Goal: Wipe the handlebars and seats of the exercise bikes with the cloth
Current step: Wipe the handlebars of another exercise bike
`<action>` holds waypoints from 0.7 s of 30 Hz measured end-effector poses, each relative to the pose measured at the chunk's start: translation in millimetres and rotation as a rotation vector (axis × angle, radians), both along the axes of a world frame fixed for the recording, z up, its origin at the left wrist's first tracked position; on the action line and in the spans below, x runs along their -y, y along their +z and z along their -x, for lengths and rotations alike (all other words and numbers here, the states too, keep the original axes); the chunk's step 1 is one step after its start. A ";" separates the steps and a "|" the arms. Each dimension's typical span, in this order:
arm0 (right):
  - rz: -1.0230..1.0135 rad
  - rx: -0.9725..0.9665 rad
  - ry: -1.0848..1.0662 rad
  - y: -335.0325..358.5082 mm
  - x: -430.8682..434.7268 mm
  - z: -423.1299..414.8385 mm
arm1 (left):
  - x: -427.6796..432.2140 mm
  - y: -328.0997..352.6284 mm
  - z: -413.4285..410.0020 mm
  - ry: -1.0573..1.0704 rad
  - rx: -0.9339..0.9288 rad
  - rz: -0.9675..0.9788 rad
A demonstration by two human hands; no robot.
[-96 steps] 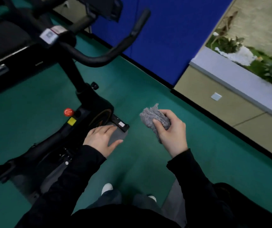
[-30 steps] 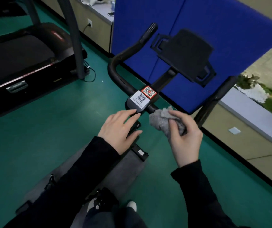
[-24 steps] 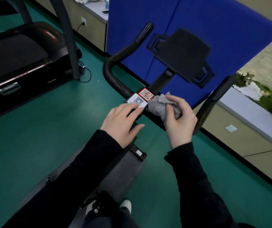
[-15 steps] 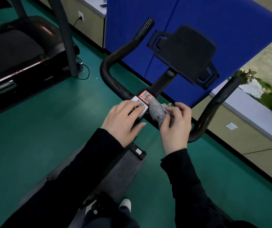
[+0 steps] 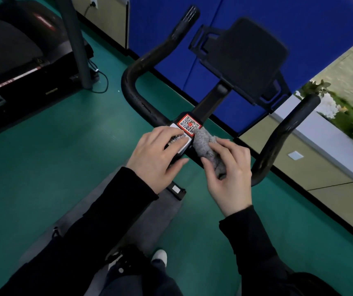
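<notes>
The right hand (image 5: 229, 174), at the centre of the frame, is clamped on the grey fuzzy cloth (image 5: 205, 144). Its fingers and thumb curl round the wad and press it onto the black curved tubular handlebar (image 5: 137, 97), just right of the stem clamp. The left hand (image 5: 158, 154) lies beside it with fingers flat — grasping nothing — on the red and white QR-code label (image 5: 189, 123), apparently to steady the bar.

The risks, as I judge them:

- **Missed underside:** The cloth is bunched into a small lump, so only a narrow strip meets the tube. A stroke toward the bend at the right of the frame could skip the underside.
- **Lifted label:** The wad also touches the label's edge — a rub back to the left could catch a corner and lift it.
- **Covered centre:** The steadying hand covers part of the centre, which would go unwiped unless that hand shifts.
- **Knocked holder:** On a reach for the far grip at the upper middle, the knuckles could knock the black flat device holder (image 5: 241, 52) above the stem.

No seat is visible here, so that part of the job looks undone.
</notes>
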State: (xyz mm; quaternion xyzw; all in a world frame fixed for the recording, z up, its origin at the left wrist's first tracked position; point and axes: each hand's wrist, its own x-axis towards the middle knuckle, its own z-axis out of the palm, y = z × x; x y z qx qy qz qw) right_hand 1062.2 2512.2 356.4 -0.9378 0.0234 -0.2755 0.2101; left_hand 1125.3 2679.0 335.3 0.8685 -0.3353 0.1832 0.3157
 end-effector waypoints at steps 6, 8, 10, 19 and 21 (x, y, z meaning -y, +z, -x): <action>0.060 0.023 -0.003 -1.0 -13.2 -16.6 | 1.5 -3.1 -2.6 -0.008 0.015 0.006; 0.071 0.042 -0.044 -3.6 -11.6 -11.5 | 1.4 -4.7 -2.7 -0.009 0.014 0.013; 0.068 0.079 -0.137 -6.1 -5.8 -1.3 | 1.3 -6.6 -2.2 -0.005 0.009 0.019; 0.053 0.158 -0.166 -12.7 -40.6 -13.1 | -2.4 -9.8 -2.7 -0.026 -0.008 0.014; 0.088 0.163 -0.165 -15.8 -31.3 -1.4 | -2.3 -10.0 -2.7 -0.034 -0.004 0.014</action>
